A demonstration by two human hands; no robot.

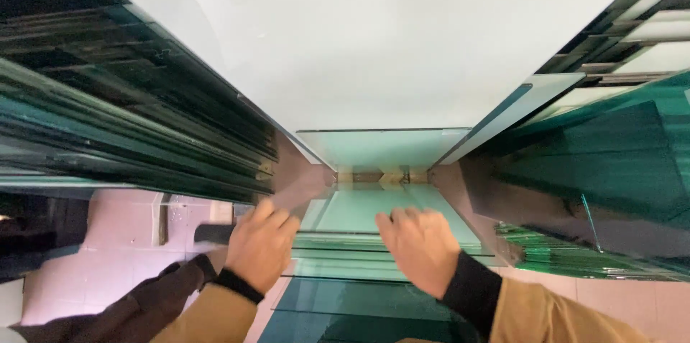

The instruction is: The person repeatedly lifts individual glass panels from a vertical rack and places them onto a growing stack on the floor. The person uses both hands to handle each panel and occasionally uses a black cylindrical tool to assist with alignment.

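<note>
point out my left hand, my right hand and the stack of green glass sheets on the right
left hand (260, 244), head view, back of the hand.
right hand (420, 246), head view, back of the hand.
stack of green glass sheets (557, 255), head view, layered edges.

Glass sheets (374, 249) stacked under both hands, glass racks (122, 120) left and right, panel (374, 41) behind

Dark glass sheets (136, 127) racked left, green glass stack (560, 257) right, pink floor tiles (115, 242).

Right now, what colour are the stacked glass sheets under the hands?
Pale green glass sheets; head view.
</note>
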